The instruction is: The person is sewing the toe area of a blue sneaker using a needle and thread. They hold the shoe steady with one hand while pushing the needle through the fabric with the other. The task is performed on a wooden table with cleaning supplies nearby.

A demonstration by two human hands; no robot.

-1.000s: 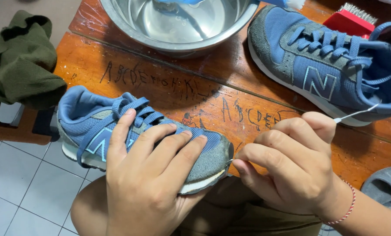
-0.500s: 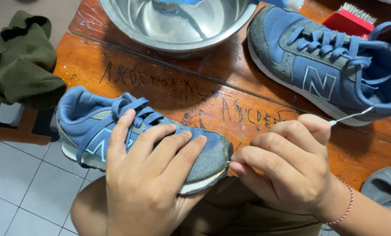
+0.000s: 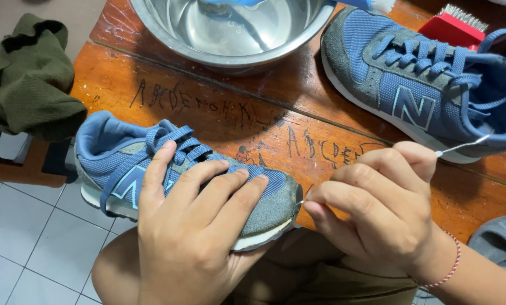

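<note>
My left hand (image 3: 196,226) lies over a blue and grey sneaker (image 3: 123,164) and holds it on its side against my lap, fingers spread across the toe. My right hand (image 3: 377,209) pinches a thin white stick, like a cotton swab (image 3: 462,146), and its tip touches the toe edge of that sneaker near the sole. A second matching blue sneaker (image 3: 417,85) rests upright on the wooden table (image 3: 219,113) at the upper right.
A steel bowl (image 3: 230,28) with water stands at the table's back middle. A red brush (image 3: 453,25) lies behind the second sneaker. A dark green cloth (image 3: 27,79) is piled at the left, grey fabric (image 3: 501,243) at the right edge. Tiled floor shows below left.
My right hand has shifted slightly left and down, bringing the stick's tip closer against the sneaker's toe. My left hand and the sneaker stay still.
</note>
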